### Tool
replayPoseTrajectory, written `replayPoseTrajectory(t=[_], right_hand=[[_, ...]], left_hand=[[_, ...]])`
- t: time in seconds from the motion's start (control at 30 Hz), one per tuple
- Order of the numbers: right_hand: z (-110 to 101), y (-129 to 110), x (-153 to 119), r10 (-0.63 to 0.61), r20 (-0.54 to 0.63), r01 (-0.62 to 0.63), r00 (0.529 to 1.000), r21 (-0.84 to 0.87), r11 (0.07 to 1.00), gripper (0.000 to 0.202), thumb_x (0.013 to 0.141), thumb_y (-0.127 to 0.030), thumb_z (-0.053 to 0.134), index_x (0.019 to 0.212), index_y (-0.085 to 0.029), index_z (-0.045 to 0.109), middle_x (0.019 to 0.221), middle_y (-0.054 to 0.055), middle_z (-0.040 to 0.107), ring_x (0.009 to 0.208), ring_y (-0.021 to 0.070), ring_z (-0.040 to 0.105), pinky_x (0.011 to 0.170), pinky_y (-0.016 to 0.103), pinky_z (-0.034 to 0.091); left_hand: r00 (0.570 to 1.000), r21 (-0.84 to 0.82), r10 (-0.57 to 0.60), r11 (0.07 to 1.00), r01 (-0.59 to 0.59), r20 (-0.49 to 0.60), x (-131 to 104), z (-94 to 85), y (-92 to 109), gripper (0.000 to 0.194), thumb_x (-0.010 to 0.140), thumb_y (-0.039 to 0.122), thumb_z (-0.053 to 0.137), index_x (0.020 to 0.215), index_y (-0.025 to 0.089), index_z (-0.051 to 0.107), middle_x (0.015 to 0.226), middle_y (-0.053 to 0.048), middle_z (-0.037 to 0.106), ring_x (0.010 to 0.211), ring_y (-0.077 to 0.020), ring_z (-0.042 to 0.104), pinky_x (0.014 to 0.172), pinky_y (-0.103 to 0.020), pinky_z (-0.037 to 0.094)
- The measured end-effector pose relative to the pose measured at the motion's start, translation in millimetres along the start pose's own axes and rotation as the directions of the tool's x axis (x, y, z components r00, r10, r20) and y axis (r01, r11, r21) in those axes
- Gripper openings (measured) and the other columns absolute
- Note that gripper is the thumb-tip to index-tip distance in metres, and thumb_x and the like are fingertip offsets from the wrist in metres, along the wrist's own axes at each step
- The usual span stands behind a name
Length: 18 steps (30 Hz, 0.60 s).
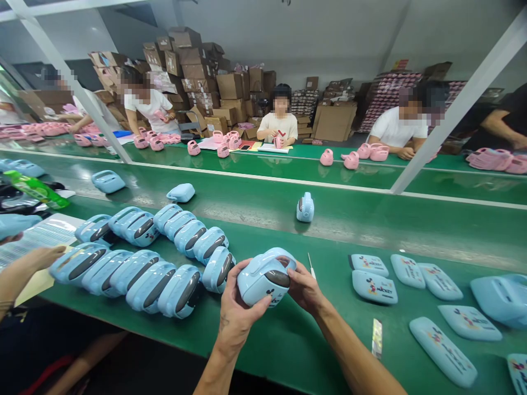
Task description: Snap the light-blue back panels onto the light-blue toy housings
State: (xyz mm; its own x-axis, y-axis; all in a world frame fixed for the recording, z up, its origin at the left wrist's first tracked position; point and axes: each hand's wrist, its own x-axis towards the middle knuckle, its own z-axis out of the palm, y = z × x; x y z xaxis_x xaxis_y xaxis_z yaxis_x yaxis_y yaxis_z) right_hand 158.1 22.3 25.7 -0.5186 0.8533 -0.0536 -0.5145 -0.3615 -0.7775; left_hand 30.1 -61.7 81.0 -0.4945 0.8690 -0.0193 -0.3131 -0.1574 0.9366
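Above the green table's near edge, my left hand is wrapped round the left side of a light blue plastic casing with a carry handle, a dark oval panel and a printed cartoon front. My right hand grips the same casing by its right side, near the base of the handle; some of its fingers are hidden behind it. Close to the left of my hands stand rows of similar blue casings. A thin screwdriver lies just beyond my right hand.
Printed blue panels and another blue casing lie at right, near a foil strip. Single casings sit on the belt ahead. A co-worker's hand is at left, below a green bottle. Several people work opposite with pink casings.
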Motion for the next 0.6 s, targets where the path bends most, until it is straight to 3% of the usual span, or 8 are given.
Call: replayPoseTrajectory(t=[0.17,0.3,0.6], right_hand=[[-2,2,-1,-0.064,0.048,0.065,0.997,-0.021,0.998,0.044,0.072,-0.050,0.079,0.105,-0.021,0.073,0.112,0.009,0.072,0.107,0.0299,0.065,0.097,0.043,0.047],[-4,-2,-5,-0.139,0.132,0.157,0.981,-0.136,0.978,0.049,0.076,-0.051,0.076,0.115,-0.022,0.071,0.121,0.009,0.069,0.117,0.0310,0.060,0.105,0.043,0.042],[2,-21,-18,-0.116,0.323,0.215,0.939,-0.289,0.933,0.066,0.081,-0.050,0.072,0.140,-0.026,0.056,0.138,0.008,0.060,0.124,0.0305,0.056,0.108,0.044,0.040]], left_hand=[[0.999,-0.033,-0.047,0.998,0.048,0.022,3,-6.6,-2,0.068,0.049,0.017,0.090,0.112,0.025,0.066,0.109,-0.004,0.070,0.094,-0.0241,0.067,0.073,-0.026,0.057],[0.983,-0.124,-0.181,0.975,0.183,0.030,7,-16.3,-6,0.075,0.051,0.020,0.090,0.120,0.028,0.063,0.108,-0.004,0.071,0.091,-0.0224,0.068,0.073,-0.026,0.057],[0.918,-0.332,-0.382,0.856,0.396,0.109,17,-32.0,-19,0.074,0.065,0.030,0.083,0.135,0.033,0.059,0.106,-0.002,0.078,0.106,-0.0305,0.070,0.095,-0.043,0.055]])
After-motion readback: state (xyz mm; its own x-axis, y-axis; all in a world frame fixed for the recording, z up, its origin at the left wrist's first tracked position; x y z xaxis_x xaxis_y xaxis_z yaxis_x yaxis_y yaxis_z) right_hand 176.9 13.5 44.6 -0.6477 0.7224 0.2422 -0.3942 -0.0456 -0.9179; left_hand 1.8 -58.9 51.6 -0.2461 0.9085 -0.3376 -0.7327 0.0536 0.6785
